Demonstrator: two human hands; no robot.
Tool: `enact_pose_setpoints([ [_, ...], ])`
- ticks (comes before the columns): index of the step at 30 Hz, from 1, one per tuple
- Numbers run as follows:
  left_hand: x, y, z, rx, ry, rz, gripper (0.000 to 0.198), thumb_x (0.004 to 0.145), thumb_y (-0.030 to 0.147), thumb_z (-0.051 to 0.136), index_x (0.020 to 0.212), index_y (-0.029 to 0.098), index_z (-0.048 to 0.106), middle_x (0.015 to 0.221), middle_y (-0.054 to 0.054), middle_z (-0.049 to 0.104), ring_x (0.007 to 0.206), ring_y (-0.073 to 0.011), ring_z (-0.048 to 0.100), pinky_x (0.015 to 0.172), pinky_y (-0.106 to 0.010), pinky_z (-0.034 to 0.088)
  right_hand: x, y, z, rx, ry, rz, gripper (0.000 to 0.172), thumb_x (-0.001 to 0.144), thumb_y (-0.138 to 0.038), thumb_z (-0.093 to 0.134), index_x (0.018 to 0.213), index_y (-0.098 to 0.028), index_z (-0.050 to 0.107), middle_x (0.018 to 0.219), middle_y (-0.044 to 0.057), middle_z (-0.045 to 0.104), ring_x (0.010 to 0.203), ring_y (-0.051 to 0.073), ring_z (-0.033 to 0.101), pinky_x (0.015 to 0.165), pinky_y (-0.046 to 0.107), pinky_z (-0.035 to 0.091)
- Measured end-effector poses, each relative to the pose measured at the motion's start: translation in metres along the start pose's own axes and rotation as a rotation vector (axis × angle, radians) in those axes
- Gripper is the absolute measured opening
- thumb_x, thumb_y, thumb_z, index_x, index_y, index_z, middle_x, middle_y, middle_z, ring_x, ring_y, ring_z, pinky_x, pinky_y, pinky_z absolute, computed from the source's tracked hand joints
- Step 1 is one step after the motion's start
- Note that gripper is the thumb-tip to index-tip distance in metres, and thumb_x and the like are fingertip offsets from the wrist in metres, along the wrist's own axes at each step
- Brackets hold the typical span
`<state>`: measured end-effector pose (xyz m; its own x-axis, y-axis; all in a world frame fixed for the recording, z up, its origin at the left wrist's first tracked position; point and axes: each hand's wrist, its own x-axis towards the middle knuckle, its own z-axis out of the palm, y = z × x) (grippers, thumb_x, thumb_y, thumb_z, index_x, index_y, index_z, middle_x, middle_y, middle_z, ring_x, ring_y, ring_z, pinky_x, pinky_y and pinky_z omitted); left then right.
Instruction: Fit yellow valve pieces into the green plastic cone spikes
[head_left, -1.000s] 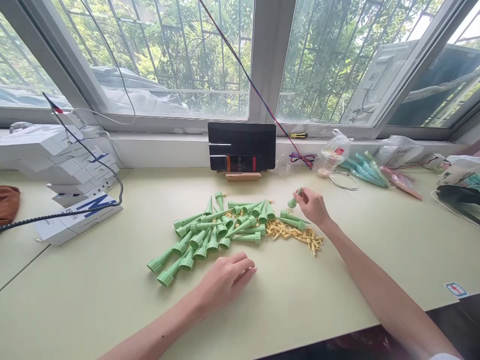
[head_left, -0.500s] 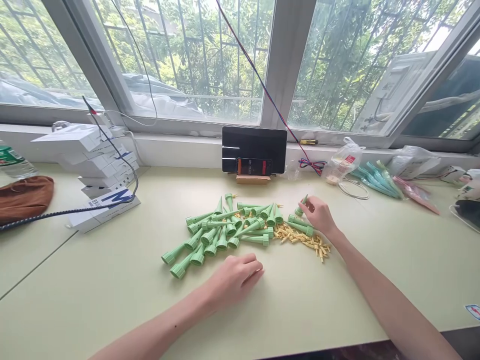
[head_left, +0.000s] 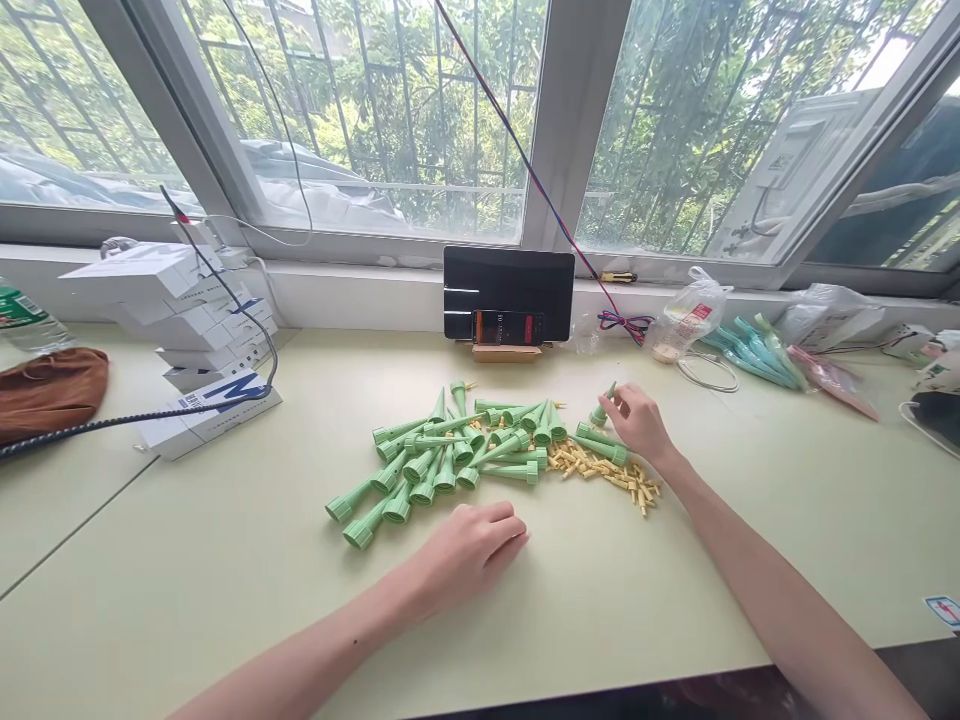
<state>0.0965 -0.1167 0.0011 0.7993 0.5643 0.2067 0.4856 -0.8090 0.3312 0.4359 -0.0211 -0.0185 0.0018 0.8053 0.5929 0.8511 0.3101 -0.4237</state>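
A heap of green plastic cones (head_left: 450, 455) lies in the middle of the pale table (head_left: 225, 580), with a scatter of small yellow pieces (head_left: 604, 475) to its right. My right hand (head_left: 641, 422) is at the heap's right edge, fingers pinched on one green cone (head_left: 600, 410) held slightly above the table. My left hand (head_left: 469, 550) rests on the table just in front of the heap, fingers loosely curled and close together, with nothing visible in them.
A dark tablet (head_left: 508, 295) and a phone (head_left: 508, 327) stand on a wooden holder at the sill. White boxes (head_left: 180, 320) and a black cable (head_left: 135, 415) lie at the left, a brown pouch (head_left: 49, 390) beyond. Bags with teal cones (head_left: 750, 345) sit at the right.
The view shifted, and the scene now sits slightly further right and lower than a second ago. My right hand keeps the green cone; both hands have barely moved.
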Motion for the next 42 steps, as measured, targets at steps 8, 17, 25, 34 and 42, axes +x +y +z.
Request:
enact_pose_setpoints([
  [8,0.0,-0.001,0.001,0.006,0.002,0.01,0.035,0.102,0.023,0.035,0.08,0.018,0.061,0.075,-0.001,0.057,0.056,-0.0111,0.048,0.055,-0.027,0.029,0.0,-0.003,-0.004,-0.007,0.032,0.015,0.041,0.094,-0.056,0.049,0.083,-0.018,0.059,0.074,0.001,0.052,0.057,0.014,0.047,0.061,0.03,0.041],
  [17,0.0,-0.001,0.001,-0.038,0.046,0.038,0.036,0.102,0.025,0.038,0.075,0.017,0.062,0.069,-0.001,0.055,0.054,-0.0109,0.048,0.053,-0.027,0.029,-0.006,-0.045,-0.013,-0.047,0.268,-0.062,0.025,0.099,-0.04,0.047,0.085,-0.02,0.055,0.074,0.002,0.055,0.059,0.015,0.049,0.059,0.028,0.042],
  [25,-0.001,-0.005,0.006,-0.063,0.065,-0.043,0.029,0.096,0.012,0.039,0.081,0.017,0.062,0.072,-0.002,0.061,0.055,-0.0118,0.051,0.056,-0.025,0.034,-0.033,-0.115,0.011,0.015,-0.071,-0.497,0.019,0.1,-0.026,0.047,0.088,-0.02,0.06,0.076,0.004,0.061,0.064,0.015,0.055,0.058,0.027,0.042],
  [34,0.002,-0.002,0.005,-0.148,0.223,-0.083,0.033,0.092,0.007,0.036,0.104,0.019,0.064,0.085,-0.005,0.065,0.066,-0.0148,0.06,0.062,-0.024,0.043,-0.045,-0.125,0.014,0.026,-0.252,-0.544,0.013,0.096,-0.029,0.056,0.1,-0.02,0.063,0.097,0.01,0.064,0.087,0.022,0.059,0.078,0.037,0.05],
  [42,0.002,-0.003,0.007,-0.126,0.204,-0.103,0.035,0.082,0.001,0.037,0.092,0.018,0.066,0.082,-0.003,0.062,0.064,-0.014,0.056,0.061,-0.024,0.043,-0.05,-0.128,0.019,0.003,-0.35,-0.583,0.012,0.096,-0.028,0.055,0.093,-0.019,0.063,0.093,0.008,0.063,0.084,0.021,0.058,0.074,0.034,0.049],
])
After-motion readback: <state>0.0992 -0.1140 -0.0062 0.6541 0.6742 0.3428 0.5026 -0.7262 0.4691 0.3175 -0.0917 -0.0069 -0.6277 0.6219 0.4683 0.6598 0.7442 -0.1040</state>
